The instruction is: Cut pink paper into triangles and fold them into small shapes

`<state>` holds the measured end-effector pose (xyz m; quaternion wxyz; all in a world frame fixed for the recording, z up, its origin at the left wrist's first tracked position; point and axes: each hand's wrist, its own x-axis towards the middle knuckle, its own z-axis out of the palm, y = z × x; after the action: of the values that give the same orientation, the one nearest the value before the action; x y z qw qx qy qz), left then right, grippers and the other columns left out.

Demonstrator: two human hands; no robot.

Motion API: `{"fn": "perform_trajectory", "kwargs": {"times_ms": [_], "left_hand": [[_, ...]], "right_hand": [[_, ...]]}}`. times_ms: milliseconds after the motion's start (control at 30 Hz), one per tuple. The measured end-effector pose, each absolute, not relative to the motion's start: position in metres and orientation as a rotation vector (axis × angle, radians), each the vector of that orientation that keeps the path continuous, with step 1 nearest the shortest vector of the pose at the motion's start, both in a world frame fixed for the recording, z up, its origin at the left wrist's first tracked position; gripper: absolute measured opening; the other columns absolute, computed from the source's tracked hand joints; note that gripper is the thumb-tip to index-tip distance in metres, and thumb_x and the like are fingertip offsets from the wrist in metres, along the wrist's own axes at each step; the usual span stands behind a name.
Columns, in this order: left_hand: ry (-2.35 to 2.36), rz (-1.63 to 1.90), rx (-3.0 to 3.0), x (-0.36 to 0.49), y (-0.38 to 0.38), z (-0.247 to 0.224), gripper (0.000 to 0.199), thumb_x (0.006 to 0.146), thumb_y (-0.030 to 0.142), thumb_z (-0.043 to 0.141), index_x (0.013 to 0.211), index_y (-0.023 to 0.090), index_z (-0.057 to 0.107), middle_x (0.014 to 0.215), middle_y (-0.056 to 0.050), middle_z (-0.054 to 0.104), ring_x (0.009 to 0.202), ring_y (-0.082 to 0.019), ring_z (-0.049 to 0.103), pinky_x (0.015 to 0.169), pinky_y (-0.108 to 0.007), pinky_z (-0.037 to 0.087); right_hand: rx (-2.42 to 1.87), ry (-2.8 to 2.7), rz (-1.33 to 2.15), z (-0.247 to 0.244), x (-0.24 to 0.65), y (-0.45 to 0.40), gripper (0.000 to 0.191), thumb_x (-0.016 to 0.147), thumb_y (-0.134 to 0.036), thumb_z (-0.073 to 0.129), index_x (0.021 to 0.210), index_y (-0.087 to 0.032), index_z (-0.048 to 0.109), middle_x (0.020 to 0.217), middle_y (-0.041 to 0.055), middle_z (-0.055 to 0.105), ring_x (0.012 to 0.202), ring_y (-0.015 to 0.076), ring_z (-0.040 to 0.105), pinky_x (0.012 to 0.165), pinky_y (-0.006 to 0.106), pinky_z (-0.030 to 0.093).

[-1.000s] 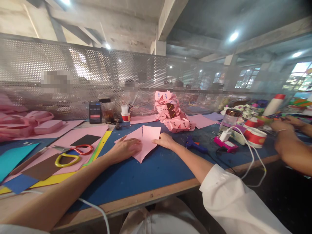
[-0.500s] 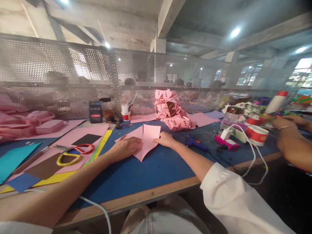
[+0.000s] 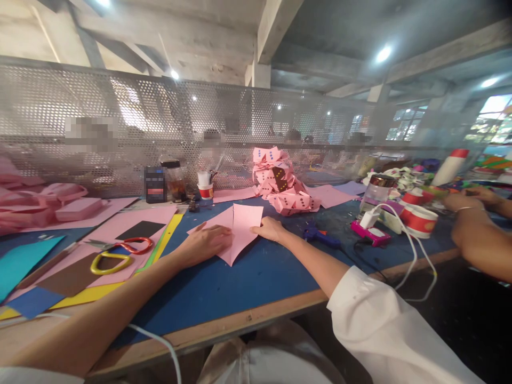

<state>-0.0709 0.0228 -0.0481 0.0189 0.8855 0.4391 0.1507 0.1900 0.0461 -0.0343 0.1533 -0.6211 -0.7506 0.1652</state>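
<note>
A pink paper sheet (image 3: 242, 225) with a centre crease lies on the blue table (image 3: 240, 282). My left hand (image 3: 202, 244) rests flat on its left half, fingers spread towards the crease. My right hand (image 3: 269, 229) presses the sheet's right edge with its fingertips. Neither hand lifts the sheet off the table.
A heap of pink folded dice (image 3: 282, 184) stands behind the sheet. Red and yellow scissors (image 3: 116, 253) lie on coloured sheets at left. A blue glue gun (image 3: 320, 234), a charger with white cable (image 3: 370, 220), and red-white cups (image 3: 420, 221) sit at right. A co-worker's arm (image 3: 476, 234) is far right. A perforated metal screen (image 3: 160, 122) backs the table.
Nothing has visibly moved apart from a slight camera shift; both hands stay pressed on the pink sheet.
</note>
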Motion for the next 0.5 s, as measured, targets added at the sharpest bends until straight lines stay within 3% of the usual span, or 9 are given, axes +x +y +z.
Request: {"fn": "perform_trajectory", "kwargs": {"times_ms": [500], "left_hand": [[1.363, 0.473, 2.752, -0.0712, 0.0221, -0.0481, 0.038, 0.096, 0.053, 0.047, 0.127, 0.038, 0.063, 0.142, 0.004, 0.063, 0.128, -0.021, 0.06, 0.127, -0.049, 0.016]], "right_hand": [[-1.814, -2.167, 0.465, -0.0325, 0.1892, 0.0463, 0.04, 0.085, -0.052, 0.063, 0.105, -0.02, 0.077, 0.117, 0.0112, 0.075, 0.113, 0.031, 0.067, 0.095, 0.036, 0.043]]}}
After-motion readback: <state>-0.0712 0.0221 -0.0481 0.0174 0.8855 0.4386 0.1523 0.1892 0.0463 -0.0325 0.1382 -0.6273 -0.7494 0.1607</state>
